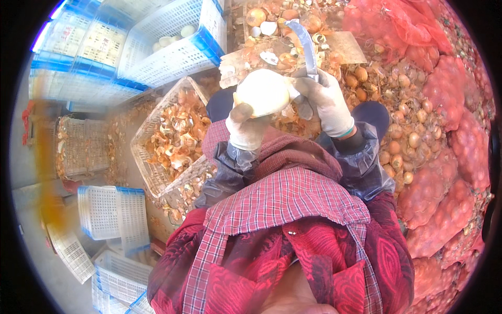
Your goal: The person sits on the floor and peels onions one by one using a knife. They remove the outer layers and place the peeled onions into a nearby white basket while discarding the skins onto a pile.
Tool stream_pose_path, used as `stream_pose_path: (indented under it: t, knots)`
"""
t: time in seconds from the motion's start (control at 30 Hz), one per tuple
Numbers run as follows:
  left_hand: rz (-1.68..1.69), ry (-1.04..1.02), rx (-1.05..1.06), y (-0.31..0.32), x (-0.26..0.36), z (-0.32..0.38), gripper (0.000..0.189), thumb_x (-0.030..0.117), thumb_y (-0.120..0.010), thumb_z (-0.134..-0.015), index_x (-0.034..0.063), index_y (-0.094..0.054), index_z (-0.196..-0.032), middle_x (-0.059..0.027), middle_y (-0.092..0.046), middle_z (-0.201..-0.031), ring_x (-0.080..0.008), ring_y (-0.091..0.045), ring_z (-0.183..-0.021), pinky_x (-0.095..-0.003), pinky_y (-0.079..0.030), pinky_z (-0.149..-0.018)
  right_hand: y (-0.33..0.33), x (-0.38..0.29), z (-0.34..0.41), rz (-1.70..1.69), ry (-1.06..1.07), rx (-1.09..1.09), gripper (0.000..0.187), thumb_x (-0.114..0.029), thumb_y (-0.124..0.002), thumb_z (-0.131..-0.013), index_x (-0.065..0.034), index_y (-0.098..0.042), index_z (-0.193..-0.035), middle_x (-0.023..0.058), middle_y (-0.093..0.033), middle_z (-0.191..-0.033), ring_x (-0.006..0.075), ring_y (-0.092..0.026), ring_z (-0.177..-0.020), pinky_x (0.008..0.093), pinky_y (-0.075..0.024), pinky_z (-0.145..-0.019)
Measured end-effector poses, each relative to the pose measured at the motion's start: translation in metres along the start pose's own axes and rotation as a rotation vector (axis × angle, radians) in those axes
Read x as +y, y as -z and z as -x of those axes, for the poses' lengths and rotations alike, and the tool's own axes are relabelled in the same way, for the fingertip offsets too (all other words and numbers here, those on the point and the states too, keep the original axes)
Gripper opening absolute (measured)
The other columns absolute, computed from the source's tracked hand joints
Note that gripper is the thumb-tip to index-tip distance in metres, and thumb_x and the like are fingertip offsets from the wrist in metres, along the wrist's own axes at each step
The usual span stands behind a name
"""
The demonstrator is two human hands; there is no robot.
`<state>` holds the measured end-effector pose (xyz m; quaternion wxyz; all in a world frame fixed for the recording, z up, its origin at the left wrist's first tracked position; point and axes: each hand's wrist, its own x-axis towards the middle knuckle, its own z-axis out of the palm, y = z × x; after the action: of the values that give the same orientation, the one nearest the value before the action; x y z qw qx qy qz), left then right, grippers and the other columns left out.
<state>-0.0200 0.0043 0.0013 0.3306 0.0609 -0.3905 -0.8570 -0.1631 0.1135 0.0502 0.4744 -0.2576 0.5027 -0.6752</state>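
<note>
A large peeled white onion [262, 93] rests in my gloved left hand [246, 127], its surface bright and overexposed. My right hand [323, 96], in a soiled white glove, grips a knife [306, 47] with a curved blade that points up and away from me. The fingers and thumb of that hand are close against the onion's right side; whether they pinch a piece of skin there I cannot tell. Beyond both hands, a board [249, 59] carries onion skins and a white onion piece [269, 57]. Whole brown onions [256, 17] lie at its far side.
Left of my knees, a plastic crate [143, 165] holds loose onion skins. White-and-blue crates [168, 59] stand at upper left, one with peeled onions [188, 31] inside. Unpeeled onions [413, 139] lie on the right, beside red mesh sacks [443, 219]. More crates [111, 212] stand at lower left.
</note>
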Motion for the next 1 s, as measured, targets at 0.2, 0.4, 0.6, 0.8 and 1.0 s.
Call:
stream_pose_path:
  t: [0.2,0.4,0.6,0.8,1.0]
  knots:
    - [0.08,0.047,0.01,-0.01,-0.007,-0.002,0.104,0.066,-0.075,-0.062,0.001,-0.042,-0.136,-0.0147,-0.057,-0.125,-0.0288,-0.06,-0.109,-0.0405,-0.052,-0.087,0.009,0.004,0.012,-0.514,0.034,-0.093,0.018,-0.015,-0.062,-0.089,-0.0003,-0.057,-0.099,0.0033,-0.058,-0.071,0.0069,-0.05,-0.05,0.0205,-0.0401,-0.046]
    - [0.133,0.426,-0.197,0.014,0.014,-0.011,0.093,0.047,-0.076,-0.073,-0.0005,-0.036,-0.143,-0.0161,-0.054,-0.133,-0.0279,-0.056,-0.119,-0.0403,-0.046,-0.101,0.01,-0.028,0.01,0.14,0.033,-0.134,0.016,-0.012,-0.061,-0.09,-0.0004,-0.059,-0.101,0.0027,-0.058,-0.072,0.0064,-0.051,-0.052,0.0209,-0.0398,-0.047]
    - [0.028,0.396,-0.238,0.017,0.002,-0.016,0.092,0.043,-0.081,-0.068,-0.0019,-0.041,-0.138,-0.0129,-0.056,-0.129,-0.0221,-0.057,-0.118,-0.0355,-0.047,-0.1,0.023,0.011,0.002,-0.459,0.09,-0.057,0.019,-0.014,-0.059,-0.089,0.0004,-0.058,-0.103,0.0072,-0.064,-0.074,0.0125,-0.057,-0.05,0.0251,-0.0474,-0.043]
    - [0.244,0.342,-0.189,0.014,-0.027,-0.009,0.092,0.022,-0.084,-0.064,-0.001,-0.038,-0.141,-0.0124,-0.055,-0.132,-0.023,-0.056,-0.12,-0.0365,-0.046,-0.102,0.063,0.026,-0.017,-0.798,0.19,-0.281,0.022,-0.023,-0.05,-0.093,-0.0029,-0.059,-0.097,0.0041,-0.062,-0.077,0.0163,-0.061,-0.065,0.0258,-0.0516,-0.059]
    - [0.273,0.309,-0.261,0.012,-0.027,-0.001,0.092,0.028,-0.086,-0.068,-0.0001,-0.038,-0.142,-0.0136,-0.052,-0.136,-0.024,-0.056,-0.121,-0.038,-0.046,-0.103,0.069,0.039,-0.014,-0.463,0.177,0.259,0.019,-0.018,-0.051,-0.093,-0.0036,-0.06,-0.086,0.0003,-0.053,-0.058,0.0131,-0.051,-0.045,0.0272,-0.0455,-0.048]
